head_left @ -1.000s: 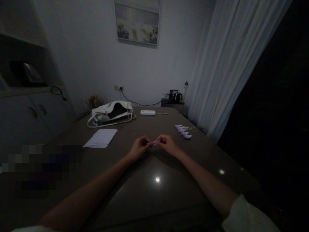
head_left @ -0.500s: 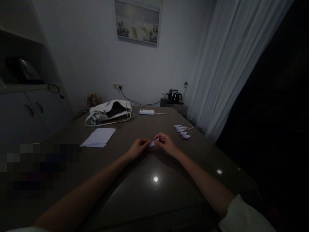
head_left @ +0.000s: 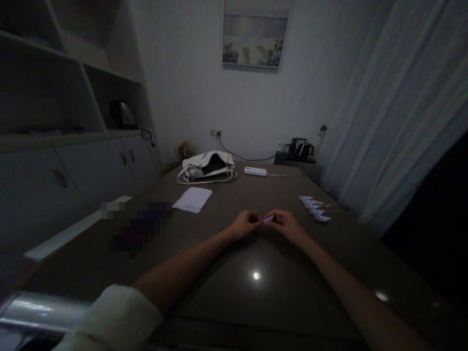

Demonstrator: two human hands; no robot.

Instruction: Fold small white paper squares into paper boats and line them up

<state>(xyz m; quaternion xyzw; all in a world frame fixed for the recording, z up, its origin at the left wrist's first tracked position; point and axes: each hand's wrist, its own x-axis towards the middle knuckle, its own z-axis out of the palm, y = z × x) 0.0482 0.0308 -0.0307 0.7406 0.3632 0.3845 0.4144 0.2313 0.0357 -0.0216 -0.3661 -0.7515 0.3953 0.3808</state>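
Note:
Both hands meet over the middle of the dark table (head_left: pixel 234 273), pinching one small piece of folded white paper (head_left: pixel 268 219). My left hand (head_left: pixel 245 224) grips its left side with thumb and fingertips. On the other side, my right hand (head_left: pixel 287 225) has its fingers closed on the paper's right side. Much of the paper is hidden by the fingers. To the right lies a row of several folded white paper pieces (head_left: pixel 314 208) with pointed ends. A stack of white paper sheets (head_left: pixel 193 200) lies to the left, beyond my left hand.
A white handbag (head_left: pixel 210 167) and a white power bank (head_left: pixel 256 171) with a short cable lie toward the far end. Small pale bits (head_left: pixel 329 206) lie beside the folded pieces. A shiny cylinder (head_left: pixel 44 309) is at the lower left. White curtains (head_left: pixel 395 126) hang at the right.
My view has turned left, so everything sits further right in the picture. The fingers have shifted slightly on the folded paper, and both hands still hold it.

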